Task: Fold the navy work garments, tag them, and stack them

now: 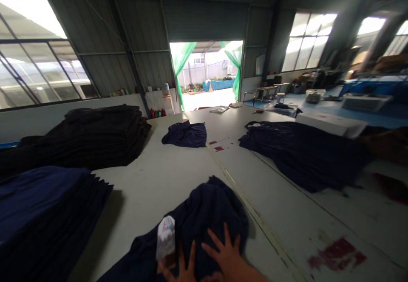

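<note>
A dark navy garment [204,207] lies bunched on the table right in front of me. My right hand [228,254] rests on it with fingers spread wide. Just left of it, my left hand [181,265] also lies on the cloth, its fingers apart, near the lower end of a hang tag [166,237]. The tag is white and grey with some red and blue print, and it lies flat on the garment. The bottom of the picture cuts off the near part of the cloth and part of my left hand.
Stacks of navy garments [44,205] and black garments [105,133] stand at the left. A folded navy garment [188,134] lies farther up the pale table [143,193]. More navy clothing [302,150] spreads at the right, beside a white box [331,122]. Beyond is an open doorway.
</note>
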{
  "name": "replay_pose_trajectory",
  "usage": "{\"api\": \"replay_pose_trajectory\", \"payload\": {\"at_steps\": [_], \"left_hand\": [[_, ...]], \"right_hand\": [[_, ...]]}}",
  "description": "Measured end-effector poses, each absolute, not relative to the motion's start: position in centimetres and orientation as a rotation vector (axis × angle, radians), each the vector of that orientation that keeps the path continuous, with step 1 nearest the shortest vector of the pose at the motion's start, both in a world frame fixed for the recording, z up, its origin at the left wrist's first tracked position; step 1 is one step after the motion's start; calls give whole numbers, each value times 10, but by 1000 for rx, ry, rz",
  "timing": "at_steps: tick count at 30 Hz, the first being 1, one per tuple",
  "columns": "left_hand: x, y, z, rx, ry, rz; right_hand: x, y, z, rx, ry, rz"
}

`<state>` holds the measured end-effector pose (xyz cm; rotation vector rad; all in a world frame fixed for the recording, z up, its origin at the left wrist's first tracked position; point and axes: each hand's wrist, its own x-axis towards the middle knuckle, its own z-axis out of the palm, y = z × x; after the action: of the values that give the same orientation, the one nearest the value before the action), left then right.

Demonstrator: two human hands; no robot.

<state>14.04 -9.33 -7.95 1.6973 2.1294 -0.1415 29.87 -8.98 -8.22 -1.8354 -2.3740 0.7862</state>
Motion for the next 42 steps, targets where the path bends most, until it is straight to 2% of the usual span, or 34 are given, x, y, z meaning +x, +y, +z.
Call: {"api": "replay_pose_trajectory", "payload": {"at_steps": [2, 4, 7, 11, 20, 25, 31, 37, 42], "left_hand": [[125, -73, -63, 1610, 2397, -127], [117, -55, -47, 1755, 2524, -125], [128, -40, -32, 2046, 2397, -142], [179, -41, -35, 2243, 2161, -46], [322, -35, -64, 2390, 1991, 162], [428, -31, -65, 2353, 1838, 93], [562, -16, -57, 2358, 1498, -11], [663, 9, -76, 2511, 1058, -8], [714, 24, -83, 2524, 960, -96]], "right_hand": [[287, -78, -64, -1565, -2457, 743], [280, -73, -54, -1484, -2437, 703], [284, -74, -50, -1543, -2367, 704], [320, -75, -46, -1828, -2273, 716], [503, -58, -60, -2183, -2093, 450], [623, -53, -65, -2294, -1988, 310], [749, -41, -64, -2409, -1867, 289], [833, -23, -83, -2540, -1782, 207], [871, -15, -99, -2603, -1643, 187]]}}
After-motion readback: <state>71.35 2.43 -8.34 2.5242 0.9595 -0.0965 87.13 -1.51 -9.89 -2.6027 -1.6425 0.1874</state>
